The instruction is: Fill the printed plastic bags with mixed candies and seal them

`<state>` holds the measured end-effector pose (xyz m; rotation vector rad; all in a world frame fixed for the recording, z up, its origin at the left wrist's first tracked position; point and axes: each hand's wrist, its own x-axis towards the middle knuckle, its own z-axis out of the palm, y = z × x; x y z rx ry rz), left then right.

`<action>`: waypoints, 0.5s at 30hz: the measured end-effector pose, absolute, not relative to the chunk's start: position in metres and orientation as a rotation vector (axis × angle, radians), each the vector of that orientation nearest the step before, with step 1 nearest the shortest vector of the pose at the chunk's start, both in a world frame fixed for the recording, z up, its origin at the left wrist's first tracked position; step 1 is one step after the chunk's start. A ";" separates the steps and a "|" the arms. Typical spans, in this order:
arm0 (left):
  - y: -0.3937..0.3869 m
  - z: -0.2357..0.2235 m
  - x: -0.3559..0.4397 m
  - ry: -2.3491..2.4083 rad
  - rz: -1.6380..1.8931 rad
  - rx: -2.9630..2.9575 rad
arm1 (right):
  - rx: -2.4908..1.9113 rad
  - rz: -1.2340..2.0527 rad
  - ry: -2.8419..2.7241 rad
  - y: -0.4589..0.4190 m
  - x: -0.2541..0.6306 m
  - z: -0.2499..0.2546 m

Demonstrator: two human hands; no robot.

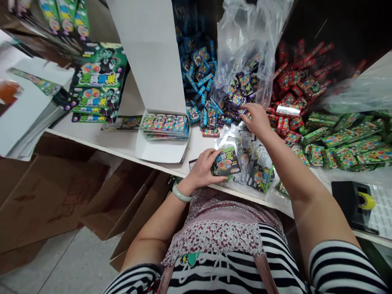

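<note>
Head: dark pouch [228, 162] in left grip [204, 168]

Pale light washes the white worktop [199, 147], glinting off the clear plastic bag [248, 22] and a silvery strip [288, 110]. The far right sits dark; wide-angle stretch and softness mark the left edge.

Wears striped top [220, 274], flwr apron [217, 237], prob. grn bangle [180, 195].

Flat black-and-green packet [226, 163]: smooth printed face. Small purple rectangular boxes [246, 83]: glossy printed card. Clear bag [245, 24]: shiny, wrinkled plastic. White lidded box [150, 53]: smooth matt paperboard. Large brown cartons [45, 204]: matt cardboard. Pale-green round bangle [181, 194]: smooth, polished.
</note>
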<state>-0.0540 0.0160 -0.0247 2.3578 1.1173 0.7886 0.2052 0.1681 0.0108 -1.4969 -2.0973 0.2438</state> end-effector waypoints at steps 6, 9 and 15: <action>0.008 -0.022 -0.063 1.164 0.821 2.356 | -1.636 0.099 -2.355 0.234 0.187 0.004; 0.008 -0.025 -0.071 1.186 0.827 2.363 | -1.552 0.124 -2.351 0.210 0.198 0.001; 0.016 -0.026 -0.078 1.180 0.841 2.365 | -1.249 0.359 -2.073 0.104 0.231 -0.001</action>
